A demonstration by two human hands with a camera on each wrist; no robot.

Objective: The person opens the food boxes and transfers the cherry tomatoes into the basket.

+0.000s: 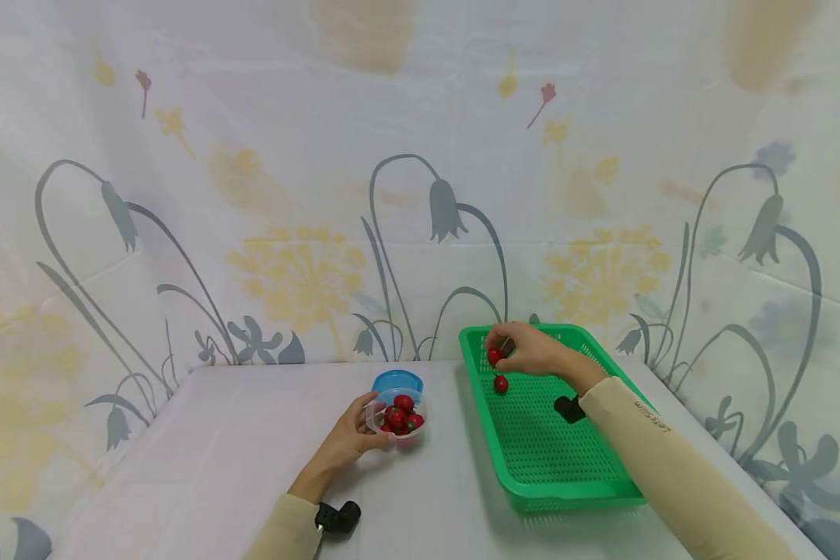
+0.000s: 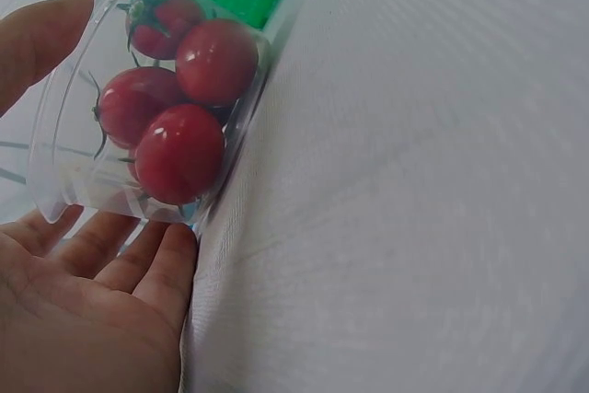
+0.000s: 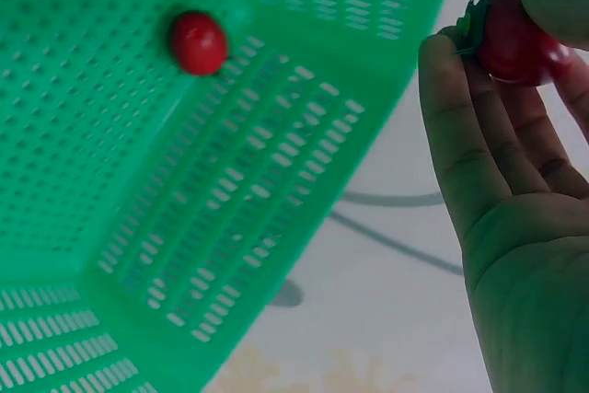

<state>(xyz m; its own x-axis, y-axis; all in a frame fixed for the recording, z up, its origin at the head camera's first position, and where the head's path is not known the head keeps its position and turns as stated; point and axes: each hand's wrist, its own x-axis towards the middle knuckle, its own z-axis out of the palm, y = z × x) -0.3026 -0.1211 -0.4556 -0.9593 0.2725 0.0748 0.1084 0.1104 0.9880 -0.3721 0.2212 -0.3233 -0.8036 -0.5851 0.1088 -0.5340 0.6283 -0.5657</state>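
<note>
My left hand [image 1: 350, 437] holds a clear plastic container [image 2: 69, 126], thumb at its rim and fingers along the opposite side. Several red cherry tomatoes [image 2: 179, 154], some with green stems, lie inside it. Over the far left part of a green basket [image 1: 491, 447], my right hand [image 1: 530, 350] pinches one cherry tomato [image 3: 520, 39] with green sepals between thumb and fingers. Another red tomato [image 3: 199, 43] rests on the basket's floor below that hand.
A blue lid [image 1: 397, 380] lies just behind the clear container on the white tabletop [image 1: 252, 435]. A white curtain [image 1: 434, 272] with printed flowers hangs behind and along both sides. Each wrist carries a small black camera [image 1: 339, 517].
</note>
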